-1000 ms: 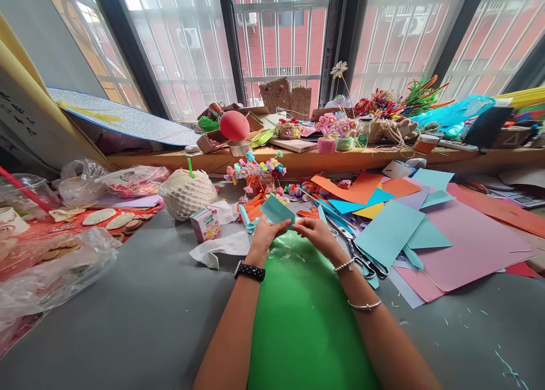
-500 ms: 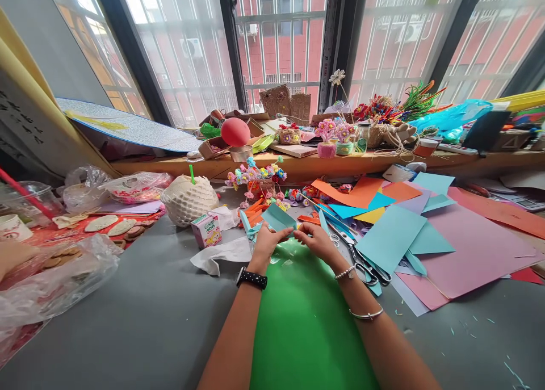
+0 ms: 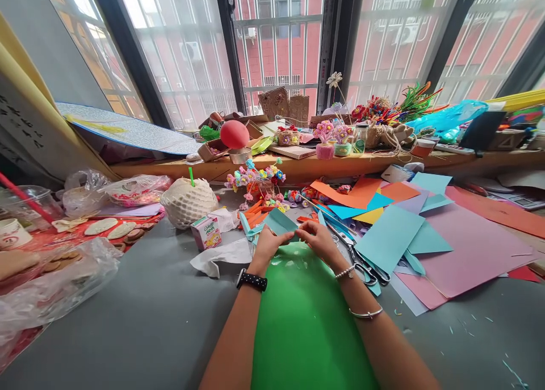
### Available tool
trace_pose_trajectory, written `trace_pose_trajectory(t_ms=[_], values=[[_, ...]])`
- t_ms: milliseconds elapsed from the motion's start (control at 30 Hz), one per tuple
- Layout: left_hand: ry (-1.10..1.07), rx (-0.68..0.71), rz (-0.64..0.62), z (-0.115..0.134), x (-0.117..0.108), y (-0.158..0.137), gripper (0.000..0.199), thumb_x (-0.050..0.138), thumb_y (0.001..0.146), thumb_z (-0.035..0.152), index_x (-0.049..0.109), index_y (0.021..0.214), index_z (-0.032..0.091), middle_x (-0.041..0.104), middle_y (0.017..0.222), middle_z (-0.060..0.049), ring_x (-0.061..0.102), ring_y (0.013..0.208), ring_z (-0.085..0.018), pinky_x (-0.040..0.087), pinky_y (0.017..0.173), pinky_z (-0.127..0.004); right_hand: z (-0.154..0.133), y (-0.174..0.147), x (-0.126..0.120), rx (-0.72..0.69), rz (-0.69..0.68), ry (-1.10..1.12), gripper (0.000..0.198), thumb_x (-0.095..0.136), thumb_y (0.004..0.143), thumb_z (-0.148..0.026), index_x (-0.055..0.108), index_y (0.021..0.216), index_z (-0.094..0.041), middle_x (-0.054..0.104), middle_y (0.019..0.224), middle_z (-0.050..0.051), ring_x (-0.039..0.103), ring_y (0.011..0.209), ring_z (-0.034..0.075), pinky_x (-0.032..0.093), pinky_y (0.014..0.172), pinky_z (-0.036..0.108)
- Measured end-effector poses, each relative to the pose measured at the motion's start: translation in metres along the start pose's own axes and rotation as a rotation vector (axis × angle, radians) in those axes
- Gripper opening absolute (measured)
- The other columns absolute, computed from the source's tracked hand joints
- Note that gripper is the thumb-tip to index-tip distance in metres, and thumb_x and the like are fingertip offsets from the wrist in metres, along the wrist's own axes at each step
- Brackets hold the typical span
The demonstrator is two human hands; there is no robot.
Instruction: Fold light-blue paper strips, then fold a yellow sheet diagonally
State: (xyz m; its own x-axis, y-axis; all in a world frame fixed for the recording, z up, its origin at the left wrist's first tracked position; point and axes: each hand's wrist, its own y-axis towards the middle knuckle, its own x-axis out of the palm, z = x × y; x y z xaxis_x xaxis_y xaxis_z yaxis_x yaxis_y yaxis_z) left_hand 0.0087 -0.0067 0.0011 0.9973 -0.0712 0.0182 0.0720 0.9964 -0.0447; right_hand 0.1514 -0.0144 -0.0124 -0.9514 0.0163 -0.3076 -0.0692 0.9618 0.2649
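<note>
A light blue piece of paper (image 3: pixel 280 222) is pinched between the thumb and fingers of my left hand (image 3: pixel 269 245). My right hand (image 3: pixel 317 239) has its thumb and fingers closed at the paper's right corner, close to the left thumb. The two hands meet above the far end of a green surface (image 3: pixel 313 316) that looks smooth and shiny. Several folded light blue strips (image 3: pixel 248 225) lie just left of the paper. Scissors (image 3: pixel 367 268) lie to the right of my right hand.
Coloured paper sheets (image 3: pixel 472 248) cover the right side. A coconut in white foam netting (image 3: pixel 189 201), a small pink box (image 3: pixel 206 233) and a tissue (image 3: pixel 221 258) stand or lie left. Small fuzzy flowers (image 3: pixel 258 177) are behind my hands. Plastic bags (image 3: pixel 63 282) lie far left. A cluttered ledge (image 3: pixel 293 164) runs along the windows.
The blue paper is tilted slightly differently, with more of its face showing. Both hands stay nearly in place, the right fingers a little more raised. The camera view has shifted slightly.
</note>
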Motion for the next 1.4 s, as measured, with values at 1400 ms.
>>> trace_pose_trajectory(t_ms=[1400], values=[[0.054,0.078,-0.189,-0.0011,0.0024,-0.0002,0.029,0.063,0.056,0.035,0.060,0.075,0.014,0.058,0.063,0.000,0.049,0.053,-0.010,0.037,0.050,-0.020,-0.0034,-0.0016,0.0041,-0.103,0.147,-0.027,0.028,0.048,0.071,-0.030,0.050,0.096,-0.016,0.047,0.058,-0.002,0.043,0.051,0.011,0.037,0.047,0.023]])
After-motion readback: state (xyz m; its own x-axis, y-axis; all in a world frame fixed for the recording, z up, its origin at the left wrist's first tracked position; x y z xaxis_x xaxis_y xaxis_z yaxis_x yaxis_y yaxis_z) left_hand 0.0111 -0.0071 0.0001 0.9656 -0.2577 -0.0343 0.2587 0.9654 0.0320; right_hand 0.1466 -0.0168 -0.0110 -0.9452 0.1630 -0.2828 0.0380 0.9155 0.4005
